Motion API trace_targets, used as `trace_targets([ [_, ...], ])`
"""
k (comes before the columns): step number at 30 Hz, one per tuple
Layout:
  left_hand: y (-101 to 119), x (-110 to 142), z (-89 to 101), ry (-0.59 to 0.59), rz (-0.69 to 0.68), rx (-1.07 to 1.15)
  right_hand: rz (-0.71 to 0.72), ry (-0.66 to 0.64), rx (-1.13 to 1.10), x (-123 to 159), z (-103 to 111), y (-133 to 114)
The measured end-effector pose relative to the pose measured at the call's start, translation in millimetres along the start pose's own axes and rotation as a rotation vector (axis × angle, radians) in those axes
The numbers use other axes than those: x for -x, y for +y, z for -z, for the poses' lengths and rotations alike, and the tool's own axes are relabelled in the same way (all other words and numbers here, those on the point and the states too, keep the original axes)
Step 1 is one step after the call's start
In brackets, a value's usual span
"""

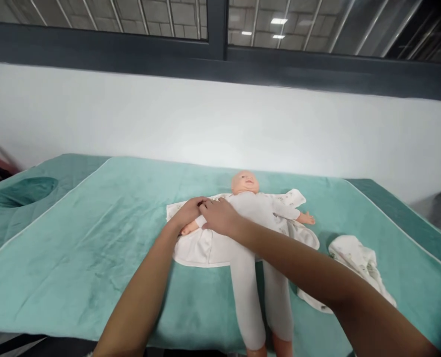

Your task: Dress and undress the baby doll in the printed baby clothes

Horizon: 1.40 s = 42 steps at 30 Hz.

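A baby doll (248, 210) in a white bodysuit lies face up, its head at the far side and its legs toward me. Beneath it a white printed baby shirt (201, 250) is spread open. My left hand (190, 210) is closed beside the doll's arm on the picture's left; what its fingers pinch is hidden. My right hand (220, 215) curls over that same arm, its fingertips meeting those of my left hand. Below them the doll's small hand (189, 228) sticks out of the white sleeve. The doll's other arm (289, 211) stretches out to the right.
Another crumpled white printed baby garment (354, 258) lies right of the doll, partly behind my right forearm. A green padded massage bed (94, 238) carries everything, with a face hole (25, 192) at its left end. A white wall (213, 124) and dark-framed window stand behind.
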State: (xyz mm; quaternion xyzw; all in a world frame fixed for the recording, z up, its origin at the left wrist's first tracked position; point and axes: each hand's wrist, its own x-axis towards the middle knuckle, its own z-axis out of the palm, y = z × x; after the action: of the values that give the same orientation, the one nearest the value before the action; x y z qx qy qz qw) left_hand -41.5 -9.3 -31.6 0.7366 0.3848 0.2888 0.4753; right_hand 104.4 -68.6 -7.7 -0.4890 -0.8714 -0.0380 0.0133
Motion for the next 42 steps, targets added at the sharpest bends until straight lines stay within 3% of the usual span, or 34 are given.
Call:
trace_targets([
  [6,-15,5,8.7,-0.016,0.087,0.251,-0.134,0.080,-0.026,21,14,17],
  [11,-15,10,4.6,0.237,0.112,0.406,-0.232,0.276,-0.081,45,25,38],
  [17,-7,18,-21.5,0.167,0.104,-0.131,-0.275,0.323,-0.177,51,28,45],
  [19,-8,16,-24.0,0.197,0.101,-0.182,-0.253,0.319,-0.176,49,26,43],
  [23,-12,12,-9.9,0.233,0.008,0.123,-0.253,0.323,-0.164,48,24,40],
  [28,-10,20,10.3,0.331,0.234,0.654,-0.303,0.343,-0.159,56,28,47],
  [31,-3,25,10.5,0.324,0.248,0.740,-0.341,0.321,-0.078,59,25,50],
  [34,7,28,-3.3,0.364,0.172,0.770,-0.345,0.286,-0.030,55,17,45],
  [36,14,28,-18.8,0.330,0.117,0.772,-0.314,0.269,-0.042,50,14,39],
  [40,18,26,-41.0,0.096,0.055,0.610,-0.226,0.285,-0.139,52,26,35],
  [42,13,25,-39.4,0.067,0.078,0.567,-0.343,0.331,-0.175,67,40,43],
])
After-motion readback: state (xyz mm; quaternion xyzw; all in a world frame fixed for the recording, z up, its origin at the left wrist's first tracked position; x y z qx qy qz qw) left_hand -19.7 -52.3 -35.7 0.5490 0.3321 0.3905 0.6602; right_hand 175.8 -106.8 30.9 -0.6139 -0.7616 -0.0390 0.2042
